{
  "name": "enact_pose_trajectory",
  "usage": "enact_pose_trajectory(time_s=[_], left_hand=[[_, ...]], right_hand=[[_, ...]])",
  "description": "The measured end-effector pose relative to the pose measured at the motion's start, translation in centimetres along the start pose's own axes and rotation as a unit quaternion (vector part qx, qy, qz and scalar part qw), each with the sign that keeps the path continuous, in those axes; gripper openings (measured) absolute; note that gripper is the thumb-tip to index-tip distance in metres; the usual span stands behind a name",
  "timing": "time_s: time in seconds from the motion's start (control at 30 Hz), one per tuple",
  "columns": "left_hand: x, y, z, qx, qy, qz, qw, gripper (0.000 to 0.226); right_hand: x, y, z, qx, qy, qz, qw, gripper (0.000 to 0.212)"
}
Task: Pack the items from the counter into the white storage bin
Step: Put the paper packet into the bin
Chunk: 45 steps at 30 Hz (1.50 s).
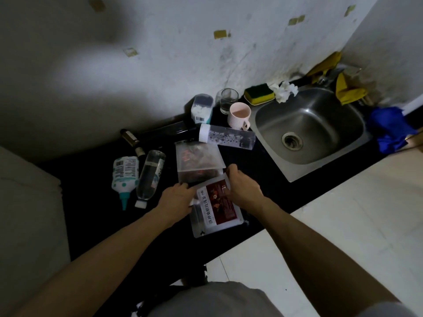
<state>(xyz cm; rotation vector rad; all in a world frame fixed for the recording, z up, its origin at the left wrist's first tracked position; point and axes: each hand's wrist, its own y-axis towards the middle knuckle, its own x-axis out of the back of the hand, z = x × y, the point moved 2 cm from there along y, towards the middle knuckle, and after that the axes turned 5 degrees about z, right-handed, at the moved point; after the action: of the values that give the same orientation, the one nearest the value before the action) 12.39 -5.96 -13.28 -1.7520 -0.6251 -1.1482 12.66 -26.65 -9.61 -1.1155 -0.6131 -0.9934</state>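
Observation:
On the black counter [263,186] lies a frosted pouch with a red label [217,209]. My left hand [175,199] pinches its top left corner and my right hand [242,187] grips its top right edge. Just beyond it lies a second translucent pouch [198,160] with dark contents. To the left lie a white bottle with a teal nozzle [124,173] and a clear bottle [151,177]. Farther back lies a clear tube with a white cap [226,137]. A white surface at the far left [29,202] may be the storage bin; I cannot tell.
A steel sink [309,131] is set in the counter to the right. Behind stand a pink mug [239,116], a glass [229,99], a cotton-swab box [201,108], a sponge [258,93] and a small brown bottle [130,136]. Blue cloth [389,129] lies right of the sink.

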Motion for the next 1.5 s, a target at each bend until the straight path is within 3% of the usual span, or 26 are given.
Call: enact_pose_trajectory(time_s=[0.2,0.43,0.63,0.73,0.83,1.03,1.3,1.5], left_hand=[[-0.5,-0.1,-0.1,-0.008,0.03,0.004,1.0,0.039],[0.4,-0.6,-1.2,-0.075,0.09,0.031,0.993,0.025],[1.6,-1.6,-0.8,-0.025,0.086,0.027,0.996,0.024],[3.1,-2.5,-0.5,0.003,0.033,-0.01,0.999,0.016],[5.5,-3.5,0.7,0.032,-0.022,-0.034,0.999,0.027],[12.7,-7.3,4.7,0.078,-0.101,-0.153,0.98,0.03],[19.1,-16.9,11.1,0.131,-0.202,-0.296,0.924,0.024],[21.5,-24.9,17.0,0.201,-0.223,-0.414,0.859,0.023]], right_hand=[[-0.9,0.6,-0.8,-0.094,0.029,0.089,0.991,0.038],[-0.8,1.0,-0.4,-0.08,0.032,0.11,0.99,0.026],[0.5,0.0,0.7,-0.056,0.061,0.073,0.994,0.027],[1.8,-0.5,1.2,-0.046,0.052,0.075,0.995,0.03],[3.3,-0.4,2.5,-0.045,0.052,0.082,0.994,0.029],[5.8,-0.6,8.3,-0.006,0.056,-0.006,0.998,0.032],[8.2,-1.1,19.7,0.087,0.131,-0.12,0.98,0.034],[9.0,-2.5,30.0,0.162,0.176,-0.178,0.955,0.031]])
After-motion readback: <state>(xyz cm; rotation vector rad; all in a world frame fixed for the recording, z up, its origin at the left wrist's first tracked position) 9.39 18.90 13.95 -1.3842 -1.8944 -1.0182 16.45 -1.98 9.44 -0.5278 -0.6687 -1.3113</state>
